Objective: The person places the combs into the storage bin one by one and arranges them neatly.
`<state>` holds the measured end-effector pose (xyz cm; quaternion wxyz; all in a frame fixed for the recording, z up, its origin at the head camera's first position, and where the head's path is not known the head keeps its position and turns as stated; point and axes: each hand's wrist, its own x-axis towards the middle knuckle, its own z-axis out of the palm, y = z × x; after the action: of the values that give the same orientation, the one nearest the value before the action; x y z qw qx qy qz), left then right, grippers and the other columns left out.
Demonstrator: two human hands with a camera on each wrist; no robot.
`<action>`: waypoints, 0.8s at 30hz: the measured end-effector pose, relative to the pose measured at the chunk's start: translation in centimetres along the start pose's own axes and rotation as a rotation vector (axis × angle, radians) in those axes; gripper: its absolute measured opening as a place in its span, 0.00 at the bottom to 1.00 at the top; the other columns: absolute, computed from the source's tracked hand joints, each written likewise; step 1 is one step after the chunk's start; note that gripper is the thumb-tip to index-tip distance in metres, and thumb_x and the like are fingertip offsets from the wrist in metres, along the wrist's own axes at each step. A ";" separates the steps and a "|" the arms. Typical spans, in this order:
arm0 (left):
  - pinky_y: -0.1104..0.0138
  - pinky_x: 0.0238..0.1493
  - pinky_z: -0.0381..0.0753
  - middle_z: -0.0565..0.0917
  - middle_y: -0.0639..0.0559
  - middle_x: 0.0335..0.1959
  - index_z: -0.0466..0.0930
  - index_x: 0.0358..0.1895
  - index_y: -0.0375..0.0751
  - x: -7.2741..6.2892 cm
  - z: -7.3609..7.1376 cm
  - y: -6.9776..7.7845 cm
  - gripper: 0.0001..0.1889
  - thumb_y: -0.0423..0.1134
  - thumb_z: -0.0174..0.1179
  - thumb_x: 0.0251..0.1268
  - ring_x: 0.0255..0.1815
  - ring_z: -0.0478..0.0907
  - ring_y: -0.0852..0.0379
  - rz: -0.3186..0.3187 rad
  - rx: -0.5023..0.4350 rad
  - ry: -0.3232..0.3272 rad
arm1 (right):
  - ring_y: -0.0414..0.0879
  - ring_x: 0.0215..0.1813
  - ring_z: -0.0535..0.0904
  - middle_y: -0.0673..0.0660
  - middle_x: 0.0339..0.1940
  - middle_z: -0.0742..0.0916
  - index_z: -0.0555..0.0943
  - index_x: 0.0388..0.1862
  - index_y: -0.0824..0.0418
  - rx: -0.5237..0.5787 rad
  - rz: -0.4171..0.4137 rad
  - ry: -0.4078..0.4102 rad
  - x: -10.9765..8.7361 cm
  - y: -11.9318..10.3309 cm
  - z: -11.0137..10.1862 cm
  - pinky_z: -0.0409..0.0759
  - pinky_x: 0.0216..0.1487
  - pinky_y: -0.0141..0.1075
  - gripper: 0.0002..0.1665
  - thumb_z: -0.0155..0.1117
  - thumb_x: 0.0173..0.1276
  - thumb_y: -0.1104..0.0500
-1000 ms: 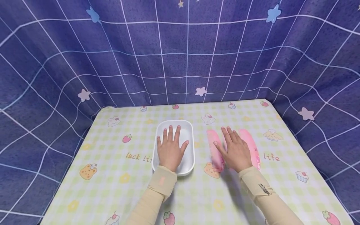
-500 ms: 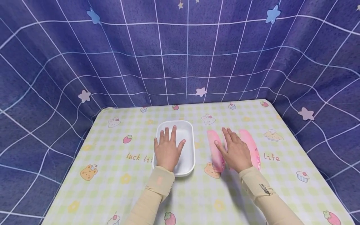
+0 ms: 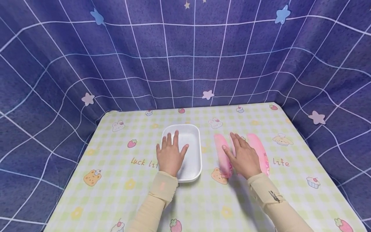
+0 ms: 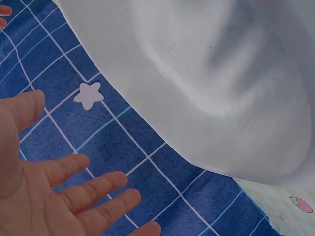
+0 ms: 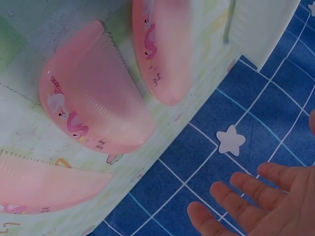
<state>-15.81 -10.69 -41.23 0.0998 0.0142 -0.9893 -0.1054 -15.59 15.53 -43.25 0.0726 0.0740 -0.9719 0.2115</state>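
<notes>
My left hand (image 3: 170, 158) is spread flat, palm down, above the left side of a white rectangular tray (image 3: 201, 154). In the left wrist view its fingers (image 4: 98, 191) are straight and hold nothing, with the tray's wall (image 4: 147, 118) beyond them. Over the pink combs hovers my right hand (image 3: 244, 158), fingers extended and nothing in its grasp. The left comb (image 3: 222, 156) and the right comb (image 3: 258, 146) show on either side of it. A middle comb (image 5: 103, 98), mostly hidden under the hand in the head view, shows fully in the right wrist view, printed with flamingos.
A checked tablecloth (image 3: 116, 199) with printed animals, strawberries and cupcakes covers the table. A dark blue curtain (image 3: 179, 67) with white grid lines and stars hangs behind and at both sides.
My left hand has drifted left across the tray, from its middle toward its left rim. The right hand, the combs and the tray stay where they were.
</notes>
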 end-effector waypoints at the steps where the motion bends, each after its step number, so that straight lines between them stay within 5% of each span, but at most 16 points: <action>1: 0.38 0.72 0.63 0.68 0.36 0.74 0.62 0.79 0.47 0.0 0.0 -0.1 0.37 0.62 0.53 0.75 0.75 0.65 0.36 -0.005 -0.001 -0.002 | 0.70 0.74 0.65 0.69 0.78 0.67 0.58 0.82 0.62 0.000 0.001 0.001 0.0 0.0 0.0 0.67 0.67 0.67 0.43 0.48 0.80 0.37; 12: 0.38 0.67 0.68 0.71 0.35 0.72 0.65 0.77 0.45 0.0 0.0 -0.9 0.38 0.63 0.57 0.71 0.72 0.68 0.36 -0.031 -0.009 0.037 | 0.71 0.73 0.66 0.69 0.77 0.68 0.57 0.82 0.61 0.009 0.010 0.000 -0.2 0.1 0.0 0.67 0.66 0.67 0.43 0.47 0.80 0.37; 24: 0.38 0.67 0.69 0.70 0.35 0.73 0.63 0.78 0.44 0.2 -0.5 -1.7 0.39 0.64 0.55 0.72 0.71 0.69 0.36 -0.083 -0.027 0.011 | 0.70 0.73 0.67 0.69 0.76 0.69 0.59 0.81 0.62 0.015 0.004 0.022 -0.2 0.1 0.2 0.69 0.65 0.67 0.42 0.49 0.80 0.38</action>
<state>-15.85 -12.49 -41.07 0.1012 0.0543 -0.9858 -0.1229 -15.44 15.59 -43.46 0.0821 0.0704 -0.9695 0.2200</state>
